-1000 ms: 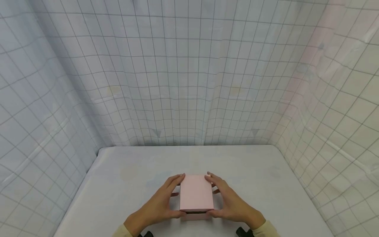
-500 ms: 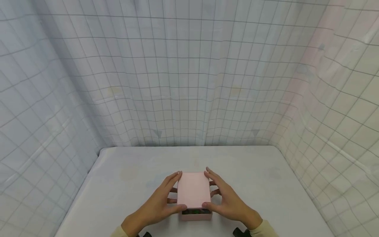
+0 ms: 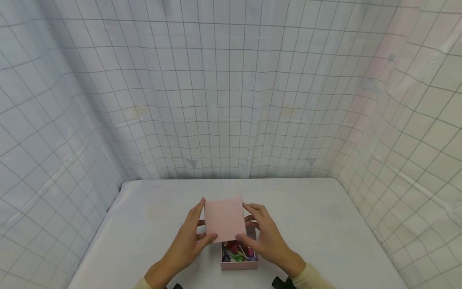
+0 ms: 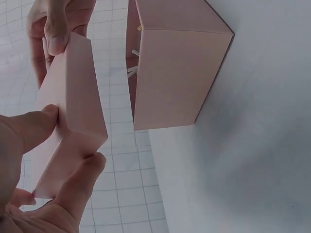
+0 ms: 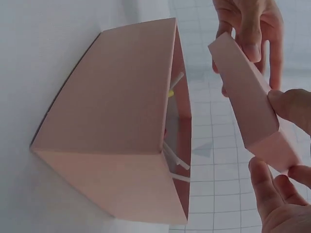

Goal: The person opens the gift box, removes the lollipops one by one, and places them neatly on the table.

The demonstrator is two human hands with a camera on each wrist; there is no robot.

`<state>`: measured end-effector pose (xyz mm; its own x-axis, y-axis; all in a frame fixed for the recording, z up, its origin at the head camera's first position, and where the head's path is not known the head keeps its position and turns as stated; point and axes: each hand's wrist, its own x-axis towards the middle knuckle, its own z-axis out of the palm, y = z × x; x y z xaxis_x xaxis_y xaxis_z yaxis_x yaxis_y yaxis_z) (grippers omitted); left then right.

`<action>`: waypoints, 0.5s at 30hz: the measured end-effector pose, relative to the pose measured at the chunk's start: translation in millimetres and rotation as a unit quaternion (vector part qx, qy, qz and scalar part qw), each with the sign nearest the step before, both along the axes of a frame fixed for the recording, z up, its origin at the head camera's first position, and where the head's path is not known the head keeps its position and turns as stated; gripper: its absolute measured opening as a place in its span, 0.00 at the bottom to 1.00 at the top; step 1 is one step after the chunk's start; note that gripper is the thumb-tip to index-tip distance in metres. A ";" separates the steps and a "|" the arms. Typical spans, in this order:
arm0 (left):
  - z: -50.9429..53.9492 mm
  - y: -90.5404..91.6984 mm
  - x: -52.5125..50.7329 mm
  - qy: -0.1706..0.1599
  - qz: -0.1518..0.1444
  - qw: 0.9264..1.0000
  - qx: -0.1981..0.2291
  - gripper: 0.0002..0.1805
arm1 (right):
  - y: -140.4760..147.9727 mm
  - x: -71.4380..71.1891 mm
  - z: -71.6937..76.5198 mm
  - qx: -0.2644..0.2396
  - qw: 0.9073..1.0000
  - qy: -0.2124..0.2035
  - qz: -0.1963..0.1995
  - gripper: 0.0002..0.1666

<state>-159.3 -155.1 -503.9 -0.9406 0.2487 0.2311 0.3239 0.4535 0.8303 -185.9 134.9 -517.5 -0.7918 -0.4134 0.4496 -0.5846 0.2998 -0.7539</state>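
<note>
A pink lid [image 3: 224,220] is held level by both hands above and a little left of a pink box [image 3: 240,265]. The left hand [image 3: 182,245] grips the lid's left side, thumb at the near edge. On the other side the right hand [image 3: 272,241] pinches it. Wrapped lollipops [image 3: 238,253] in several colours show in the box's near part; the lid hides some of the rest. White sticks [image 5: 176,156] poke up at the box's rim in the right wrist view. In the left wrist view the lid [image 4: 80,87] is apart from the box [image 4: 175,77].
The box stands on a white-covered table [image 3: 162,212] near its front edge. Grid-patterned white curtains [image 3: 231,100] surround the table at the back and both sides. Dark wrist straps [image 3: 283,283] show below the hands.
Both hands have raised the lid off the box and moved it left and away from the person. The lollipops inside have come into view; the box remains in place.
</note>
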 end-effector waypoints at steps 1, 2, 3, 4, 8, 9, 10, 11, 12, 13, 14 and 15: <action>-0.1 -0.4 0.0 0.009 0.004 1.000 -0.001 0.64 | -2.9 0.0 0.8 -0.004 1.000 -0.002 0.001 0.55; -0.5 -0.8 0.0 0.019 0.009 1.000 -0.004 0.64 | -5.6 -0.2 1.5 -0.008 1.000 -0.002 0.001 0.54; -0.8 -1.3 0.2 0.030 0.014 0.999 -0.007 0.65 | -8.4 -0.2 2.3 -0.010 1.000 -0.004 0.002 0.54; -1.3 -1.9 0.5 0.044 0.019 0.999 -0.013 0.64 | -11.0 -0.2 3.0 -0.012 1.000 -0.005 0.003 0.53; -3.4 -5.8 1.4 0.099 0.052 0.993 -0.039 0.65 | -20.4 -0.7 5.8 0.001 1.000 0.009 0.005 0.53; -3.6 -7.0 1.7 0.119 0.062 0.990 -0.045 0.66 | -22.6 -0.8 6.5 0.008 1.000 0.015 0.004 0.54; -4.2 -8.2 1.6 0.132 0.073 0.987 -0.051 0.66 | -24.8 -0.9 7.1 0.015 1.000 0.022 0.004 0.54; -4.7 -9.4 1.1 0.146 0.085 0.984 -0.057 0.67 | -26.9 -1.1 7.6 0.020 0.999 0.028 0.003 0.54; -5.0 -10.4 0.7 0.161 0.095 0.980 -0.061 0.68 | -28.9 -1.1 8.2 0.023 0.999 0.030 0.003 0.55; -5.7 -11.3 -0.1 0.175 0.107 0.976 -0.067 0.68 | -30.6 -0.8 8.6 0.025 0.999 0.032 0.004 0.55; -5.9 -11.9 -0.8 0.187 0.117 0.973 -0.070 0.68 | -32.3 -0.6 9.1 0.026 0.999 0.033 0.005 0.55; -6.1 -12.5 -1.4 0.196 0.127 0.970 -0.072 0.68 | -33.8 -0.3 9.6 0.025 0.999 0.033 0.006 0.55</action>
